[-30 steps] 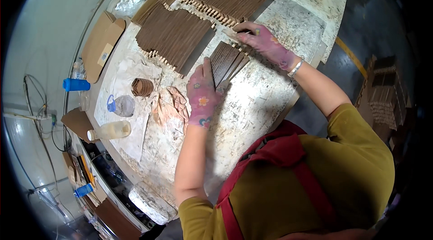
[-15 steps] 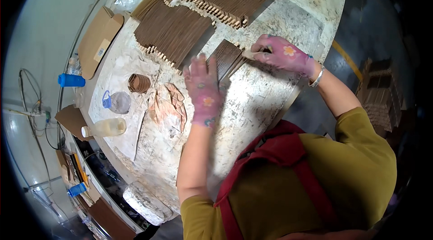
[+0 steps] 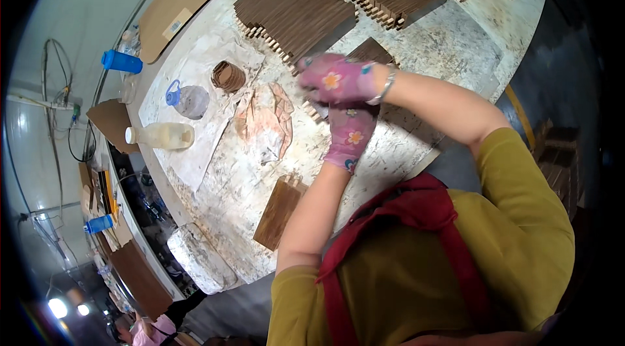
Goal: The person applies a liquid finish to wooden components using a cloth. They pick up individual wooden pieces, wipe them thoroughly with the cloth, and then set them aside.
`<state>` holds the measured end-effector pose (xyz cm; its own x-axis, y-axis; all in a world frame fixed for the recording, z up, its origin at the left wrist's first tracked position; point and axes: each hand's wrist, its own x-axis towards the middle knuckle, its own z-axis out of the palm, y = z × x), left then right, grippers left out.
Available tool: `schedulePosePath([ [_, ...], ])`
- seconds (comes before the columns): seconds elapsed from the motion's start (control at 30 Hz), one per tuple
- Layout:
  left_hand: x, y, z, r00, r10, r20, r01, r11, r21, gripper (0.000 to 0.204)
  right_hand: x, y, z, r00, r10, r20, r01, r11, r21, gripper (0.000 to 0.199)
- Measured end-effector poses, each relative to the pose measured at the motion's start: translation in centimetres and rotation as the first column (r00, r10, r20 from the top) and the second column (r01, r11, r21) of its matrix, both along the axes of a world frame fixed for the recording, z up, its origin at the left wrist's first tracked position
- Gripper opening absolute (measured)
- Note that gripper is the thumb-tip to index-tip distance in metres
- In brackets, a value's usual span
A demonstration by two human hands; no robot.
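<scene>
I wear pink flowered gloves at a pale, stained worktable (image 3: 449, 40). My right hand (image 3: 335, 79) reaches in from the right and is curled over the ends of a small bundle of brown wooden slats (image 3: 314, 111). My left hand (image 3: 350, 136) lies just under it, its fingertips hidden by the right hand, so its grip is unclear. A small stack of dark slats (image 3: 372, 52) sticks out behind my right hand. Large ranks of the same slats (image 3: 293, 14) fill the far side of the table.
To the left lie a stained rag (image 3: 268, 118), a roll of brown strips (image 3: 228, 76), a clear jar with a blue lid (image 3: 189, 100), a plastic bottle on its side (image 3: 163, 136) and cardboard (image 3: 176, 7). A brown panel (image 3: 280, 211) sits near the front edge.
My right hand has swung left from the table's right side to above my left hand. The left hand has lifted off the tabletop toward it. The view has shifted closer.
</scene>
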<state>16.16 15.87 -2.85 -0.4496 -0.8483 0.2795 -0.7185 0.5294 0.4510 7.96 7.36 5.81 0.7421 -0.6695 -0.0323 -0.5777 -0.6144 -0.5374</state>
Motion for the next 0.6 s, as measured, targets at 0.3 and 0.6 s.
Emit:
schedulePosePath([
  [0.3, -0.6, 0.1, 1.3, 0.999, 0.002, 0.041, 0.012, 0.94, -0.34, 0.057, -12.1, -2.7, 1.3, 0.887, -0.45, -0.106, 0.449, 0.893, -0.028, 0.016],
  [0.6, -1.1, 1.3, -2.6, 0.997, 0.039, -0.064, -0.034, 0.996, 0.083, 0.044, -0.5, 3.6, 3.5, 0.99, 0.087, -0.107, -0.082, 0.995, 0.048, 0.023],
])
